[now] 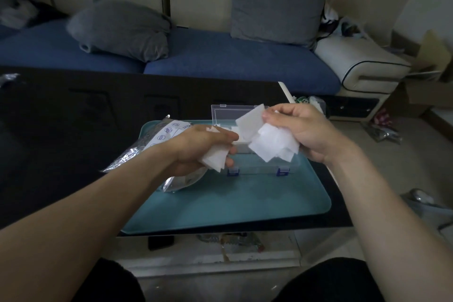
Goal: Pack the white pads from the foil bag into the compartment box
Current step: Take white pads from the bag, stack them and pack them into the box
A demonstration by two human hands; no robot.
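A loose fan of white pads [272,144] is pinched in the right hand [301,130], held just above the open compartment box [255,165]; a smaller bunch [214,159] is grasped in the left hand [196,147], fingers curled round it. Both grips are clenched on pads. More white is seen inside the box, though which compartment cannot be told. The pads are judged very light, thin and soft, easily bent and likely to slide apart, so they are best squared into a stack and taken by opposite edges. The foil bag [147,144] lies beside the box on the teal tray [232,203], which rests on the dark desk [73,130].
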